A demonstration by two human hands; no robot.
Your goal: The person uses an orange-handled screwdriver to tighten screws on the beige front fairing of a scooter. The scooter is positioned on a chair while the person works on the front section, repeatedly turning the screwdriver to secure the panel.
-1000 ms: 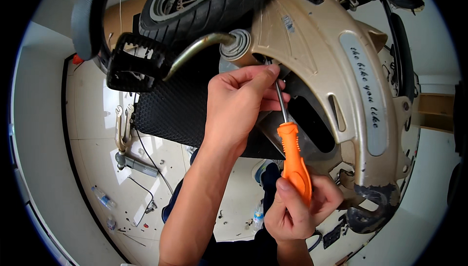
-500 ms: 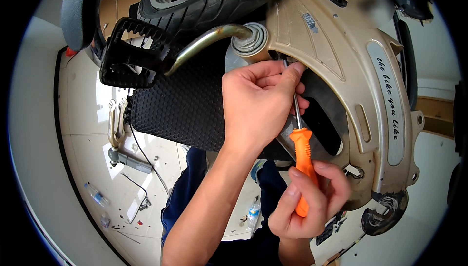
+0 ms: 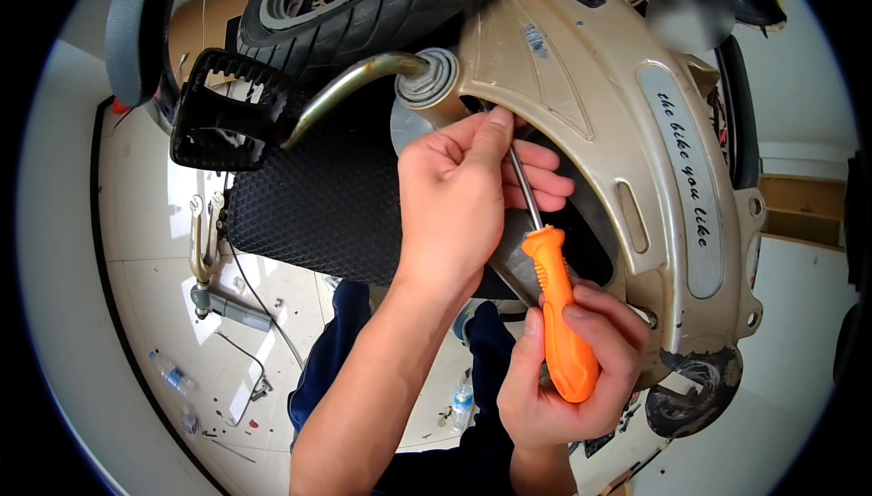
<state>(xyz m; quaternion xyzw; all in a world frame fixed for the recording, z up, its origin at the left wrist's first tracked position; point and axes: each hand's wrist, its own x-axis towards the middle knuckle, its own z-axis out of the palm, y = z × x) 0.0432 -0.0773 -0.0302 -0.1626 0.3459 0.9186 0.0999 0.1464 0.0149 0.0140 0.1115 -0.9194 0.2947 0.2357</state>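
Note:
My right hand (image 3: 577,378) is closed round the orange handle of a screwdriver (image 3: 556,305). Its metal shaft slants up and left, past the fingers of my left hand (image 3: 454,196). My left thumb and forefinger press together at the inner edge of a gold-beige bike frame (image 3: 554,60), near the shaft's upper end. The other left fingers stretch out behind the shaft. The screwdriver's tip, and anything in the pinch, is hidden by my left hand and the frame edge. A bent metal crank (image 3: 354,78) with a black pedal (image 3: 213,124) joins the frame just above my left hand.
A black tyre (image 3: 400,19) stands behind the crank. A black textured panel (image 3: 318,196) lies left of my left hand. On the tiled floor are a metal crank-like part (image 3: 207,242), a grey cylindrical part (image 3: 238,312), cables, small loose pieces and plastic bottles (image 3: 171,371).
The bike frame and wheel appear shifted left in the view. The screwdriver leans more to the left, my right fingers wrap its handle differently, and several left fingers have straightened.

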